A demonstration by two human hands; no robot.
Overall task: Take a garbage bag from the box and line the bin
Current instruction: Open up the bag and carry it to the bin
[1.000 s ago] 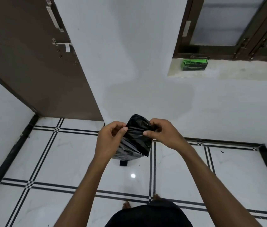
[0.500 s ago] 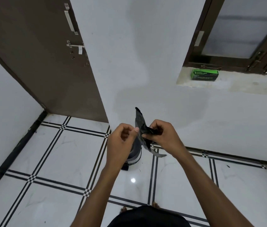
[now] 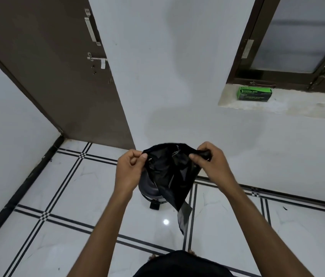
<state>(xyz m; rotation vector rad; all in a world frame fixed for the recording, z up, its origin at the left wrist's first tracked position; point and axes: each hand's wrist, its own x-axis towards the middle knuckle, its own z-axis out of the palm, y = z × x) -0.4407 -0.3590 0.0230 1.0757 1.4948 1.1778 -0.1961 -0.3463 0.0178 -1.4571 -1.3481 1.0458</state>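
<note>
A white tiled floor (image 3: 38, 196) with black lines meets a white wall. On the far right a green box (image 3: 254, 93) rests on a window ledge (image 3: 307, 106). A small dark bin (image 3: 150, 188) stands on the floor, directly below a black garbage bag (image 3: 169, 172) held at mid-height. The left hand (image 3: 129, 168) and right hand (image 3: 211, 164), forearms extended, each pinch the bag's top edge between thumb and fingers. Best to draw the edges apart evenly, opening the mouth fully before lowering.

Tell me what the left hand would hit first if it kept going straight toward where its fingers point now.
The left hand pinches the garbage bag, fingers pointing right. Going straight on, it would press into the bag's own black plastic first, then likely the right hand holding the far edge. Depth is hard to judge here.
</note>
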